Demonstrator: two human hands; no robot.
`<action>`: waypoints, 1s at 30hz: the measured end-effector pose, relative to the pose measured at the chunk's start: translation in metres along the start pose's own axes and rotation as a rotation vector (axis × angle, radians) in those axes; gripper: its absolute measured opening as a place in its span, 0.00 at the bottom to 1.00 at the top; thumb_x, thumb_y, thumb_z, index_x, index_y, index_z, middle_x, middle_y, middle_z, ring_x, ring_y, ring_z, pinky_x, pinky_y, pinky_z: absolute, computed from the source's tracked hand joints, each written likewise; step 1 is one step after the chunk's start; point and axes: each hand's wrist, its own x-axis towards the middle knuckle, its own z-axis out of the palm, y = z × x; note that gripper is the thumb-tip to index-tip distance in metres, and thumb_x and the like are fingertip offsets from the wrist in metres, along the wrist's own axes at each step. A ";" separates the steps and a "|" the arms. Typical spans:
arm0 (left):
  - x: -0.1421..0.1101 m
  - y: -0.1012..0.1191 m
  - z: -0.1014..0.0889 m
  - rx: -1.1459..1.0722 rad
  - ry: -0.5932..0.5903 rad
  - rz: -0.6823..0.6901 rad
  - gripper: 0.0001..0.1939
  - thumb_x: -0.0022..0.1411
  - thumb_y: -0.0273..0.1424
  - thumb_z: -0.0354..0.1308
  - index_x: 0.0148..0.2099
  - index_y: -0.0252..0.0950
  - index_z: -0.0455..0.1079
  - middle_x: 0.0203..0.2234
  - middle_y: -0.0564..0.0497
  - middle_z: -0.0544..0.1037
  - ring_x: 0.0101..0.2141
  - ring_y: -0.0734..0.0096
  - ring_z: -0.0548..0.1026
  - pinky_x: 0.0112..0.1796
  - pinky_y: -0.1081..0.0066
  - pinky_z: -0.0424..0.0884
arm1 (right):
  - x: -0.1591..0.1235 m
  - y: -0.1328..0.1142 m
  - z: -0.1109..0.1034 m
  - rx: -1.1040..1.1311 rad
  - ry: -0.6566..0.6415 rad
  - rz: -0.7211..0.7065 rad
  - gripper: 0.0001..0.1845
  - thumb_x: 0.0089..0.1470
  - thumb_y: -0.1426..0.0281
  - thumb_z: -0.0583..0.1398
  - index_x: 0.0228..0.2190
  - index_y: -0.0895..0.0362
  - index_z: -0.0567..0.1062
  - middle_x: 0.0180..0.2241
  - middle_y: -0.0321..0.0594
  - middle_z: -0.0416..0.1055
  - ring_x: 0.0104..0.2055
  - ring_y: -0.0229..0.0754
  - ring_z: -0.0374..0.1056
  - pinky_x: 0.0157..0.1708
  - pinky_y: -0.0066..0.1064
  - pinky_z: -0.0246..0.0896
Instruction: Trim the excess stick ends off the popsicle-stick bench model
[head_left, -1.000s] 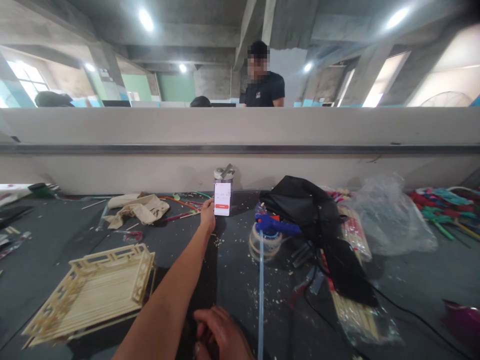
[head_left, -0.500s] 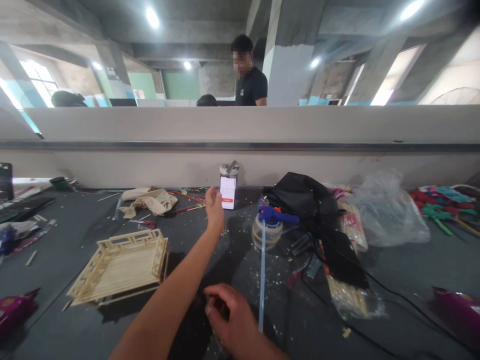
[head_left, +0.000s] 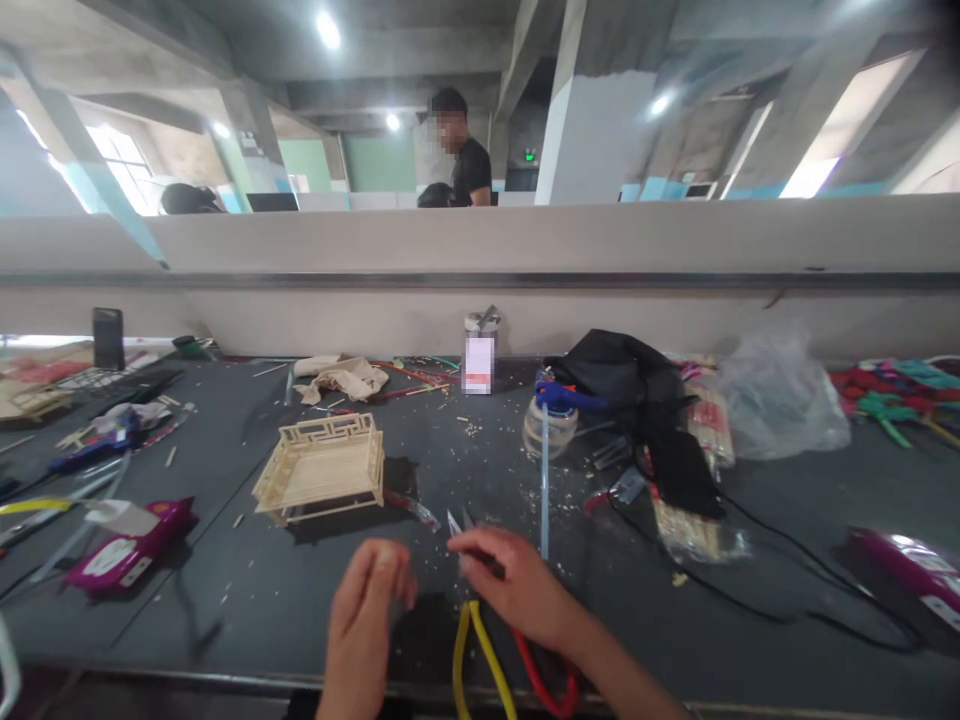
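Observation:
My left hand [head_left: 371, 610] is above the near part of the dark table [head_left: 420, 450], fingers loosely bent and slightly blurred, with nothing visible in them. Opposite it, my right hand [head_left: 521, 590] has its thumb and curled fingers apart, over pointed metal tips [head_left: 454, 524]. Below its palm show a V of yellow handles [head_left: 480, 650] and a curved red handle [head_left: 540, 678]; how they join the tips is hidden. A small model made of wooden sticks [head_left: 322, 475], with a railing, stands left of my hands. Farther back, a lit phone [head_left: 478, 365] leans upright against a lidded container [head_left: 482, 320].
A blue glue gun [head_left: 566, 398] with a long clear glue stick [head_left: 545, 490] rests on a jar [head_left: 551, 430]. Right of it are a black bag [head_left: 622, 375], bundled sticks, a cable and a plastic bag [head_left: 784, 400]. A magenta packet [head_left: 135, 550] lies left. A person [head_left: 471, 165] stands beyond the partition.
My left hand has drawn back from the phone to the near side of the table. The view has shifted left and down, and the pointed tips and coloured handles now show by my right hand.

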 end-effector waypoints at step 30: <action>0.057 0.033 -0.028 -0.570 0.197 -0.231 0.13 0.58 0.21 0.56 0.45 0.35 0.73 0.37 0.48 0.81 0.35 0.72 0.78 0.38 0.71 0.76 | 0.098 -0.064 0.010 0.229 0.412 0.053 0.17 0.46 0.67 0.60 0.40 0.59 0.75 0.34 0.40 0.74 0.34 0.38 0.67 0.37 0.31 0.65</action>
